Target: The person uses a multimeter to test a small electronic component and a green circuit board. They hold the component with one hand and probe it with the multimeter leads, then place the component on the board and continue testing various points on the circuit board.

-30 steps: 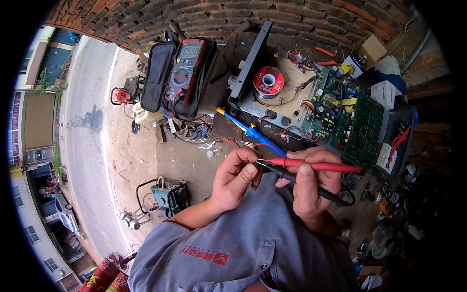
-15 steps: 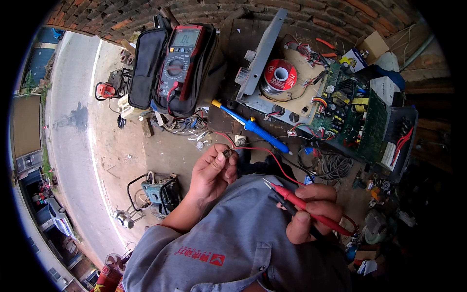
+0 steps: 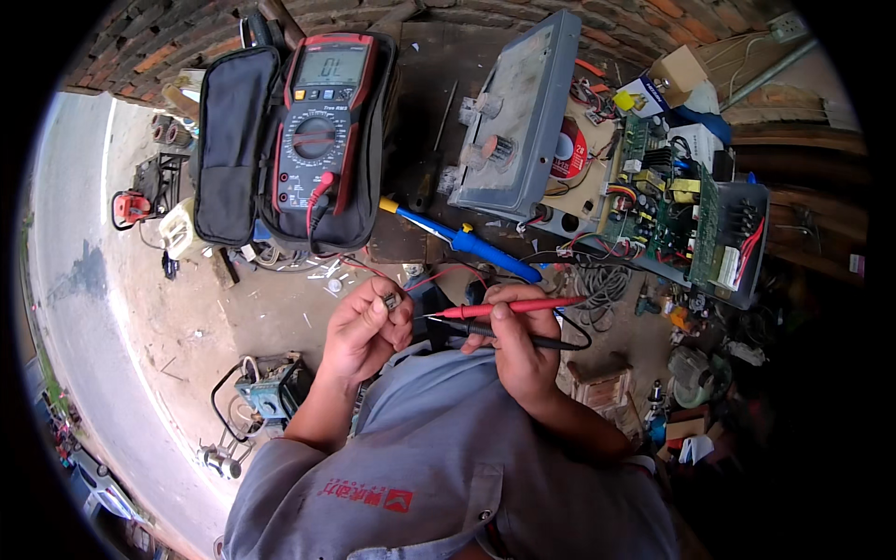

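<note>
Between the thumb and fingers of my left hand (image 3: 359, 331) is a small metallic component (image 3: 390, 301), too small to name exactly. My right hand (image 3: 525, 350) grips a red test probe (image 3: 509, 306) and a black test probe (image 3: 485, 329) together. Both tips point left toward the component, with a small gap showing between. A red and grey multimeter (image 3: 319, 140) stands in its black case beyond my left hand, display lit and leads plugged in. A blue solder sucker (image 3: 467, 243) with a yellow end lies on the bench edge, beyond my right hand.
An opened device with a grey front panel (image 3: 523, 107) and green circuit boards (image 3: 653, 196) fills the bench's right side. Its panel partly hides a red solder spool (image 3: 569, 149). A screwdriver (image 3: 439, 140) lies beside the multimeter case. Coiled cable (image 3: 597, 289) and a small machine (image 3: 271, 392) are on the ground.
My right hand has moved up and left, bringing the probe tips close to the component in my left hand. The view has shifted, and the device's panel now covers more of the spool.
</note>
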`<state>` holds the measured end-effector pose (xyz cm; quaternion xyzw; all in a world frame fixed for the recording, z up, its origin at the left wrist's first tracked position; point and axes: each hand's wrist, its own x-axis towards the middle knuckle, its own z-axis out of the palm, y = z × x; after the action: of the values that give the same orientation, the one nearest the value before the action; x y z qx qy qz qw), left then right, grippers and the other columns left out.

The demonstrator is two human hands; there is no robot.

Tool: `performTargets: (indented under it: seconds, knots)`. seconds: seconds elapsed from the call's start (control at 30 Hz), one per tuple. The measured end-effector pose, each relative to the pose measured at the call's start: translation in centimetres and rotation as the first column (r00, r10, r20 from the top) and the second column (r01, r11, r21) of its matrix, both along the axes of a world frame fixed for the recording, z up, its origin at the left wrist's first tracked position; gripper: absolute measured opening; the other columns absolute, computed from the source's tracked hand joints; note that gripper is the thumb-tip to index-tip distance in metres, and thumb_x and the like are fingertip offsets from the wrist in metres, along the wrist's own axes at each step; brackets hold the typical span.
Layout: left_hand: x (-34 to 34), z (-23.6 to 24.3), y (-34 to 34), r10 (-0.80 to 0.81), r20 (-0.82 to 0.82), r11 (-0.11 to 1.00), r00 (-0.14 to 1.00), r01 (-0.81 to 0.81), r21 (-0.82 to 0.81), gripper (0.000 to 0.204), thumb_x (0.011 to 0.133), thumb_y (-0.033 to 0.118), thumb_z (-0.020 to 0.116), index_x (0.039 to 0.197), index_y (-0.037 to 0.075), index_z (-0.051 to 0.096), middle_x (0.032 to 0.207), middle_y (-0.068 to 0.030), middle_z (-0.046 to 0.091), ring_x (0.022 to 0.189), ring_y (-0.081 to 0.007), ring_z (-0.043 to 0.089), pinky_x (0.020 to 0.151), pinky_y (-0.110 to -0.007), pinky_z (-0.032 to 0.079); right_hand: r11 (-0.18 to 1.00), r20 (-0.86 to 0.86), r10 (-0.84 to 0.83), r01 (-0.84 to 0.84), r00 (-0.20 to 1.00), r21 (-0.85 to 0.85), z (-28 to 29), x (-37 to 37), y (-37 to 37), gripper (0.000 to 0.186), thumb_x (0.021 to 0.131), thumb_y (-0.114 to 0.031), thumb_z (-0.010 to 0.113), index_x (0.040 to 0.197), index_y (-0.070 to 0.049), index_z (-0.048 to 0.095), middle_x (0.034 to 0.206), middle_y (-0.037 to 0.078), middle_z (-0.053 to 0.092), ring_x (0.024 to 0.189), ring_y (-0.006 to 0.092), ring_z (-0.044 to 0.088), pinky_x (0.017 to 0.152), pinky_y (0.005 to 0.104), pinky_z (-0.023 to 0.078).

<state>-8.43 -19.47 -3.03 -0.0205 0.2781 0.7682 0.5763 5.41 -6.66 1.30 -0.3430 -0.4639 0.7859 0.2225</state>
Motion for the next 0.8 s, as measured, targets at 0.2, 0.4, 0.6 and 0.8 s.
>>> performTargets:
  seconds: [0.2,0.4,0.6,0.8]
  knots:
    - [-0.9,-5.9,3.6,-0.282,-0.597,0.887,0.751,-0.032,-0.460,0.017,0.091,0.019,0.054,0.094,0.002,0.053,0.071,-0.0067,0.057,0.058,-0.0161,0.054,0.053,-0.026,0.043,0.941,-0.022,-0.162,0.161,0.987,0.297,-0.1,1.3,-0.3,0.015,0.090,-0.005,0.043,0.103,0.004,0.044,0.102,0.017,0.047,0.064,0.0199,0.060,0.051,0.0301,0.054]
    - [-0.3,-7.1,10.4,-0.477,-0.879,0.872,0.029,-0.110,-0.477,0.017,0.087,0.019,0.057,0.088,0.003,0.057,0.063,-0.0166,0.059,0.062,-0.0352,0.060,0.055,-0.041,0.046,0.882,-0.032,-0.449,0.448,0.893,0.148,2.2,5.2,0.4,0.018,0.091,-0.008,0.044,0.104,0.004,0.045,0.098,0.017,0.049,0.070,0.0199,0.058,0.049,0.0293,0.053]
    - [1.7,-3.1,11.6,-0.435,-0.900,0.900,0.003,-0.005,-0.435,0.013,0.085,0.015,0.059,0.088,0.002,0.056,0.058,-0.0156,0.058,0.055,-0.0317,0.061,0.050,-0.038,0.046,0.816,-0.146,-0.466,0.488,0.872,0.310,5.0,9.5,1.4,0.019,0.091,-0.011,0.044,0.101,0.004,0.041,0.089,0.017,0.047,0.067,0.0187,0.054,0.045,0.0286,0.052]
    - [5.4,2.8,12.7,-0.339,-0.935,0.931,0.104,-0.106,-0.349,0.013,0.084,0.009,0.061,0.093,0.000,0.057,0.060,-0.0115,0.061,0.055,-0.0215,0.064,0.050,-0.030,0.048,0.820,-0.230,-0.435,0.488,0.871,0.300,3.7,13.1,4.3,0.018,0.090,-0.010,0.045,0.100,0.004,0.042,0.089,0.018,0.047,0.059,0.0203,0.056,0.045,0.0281,0.053]
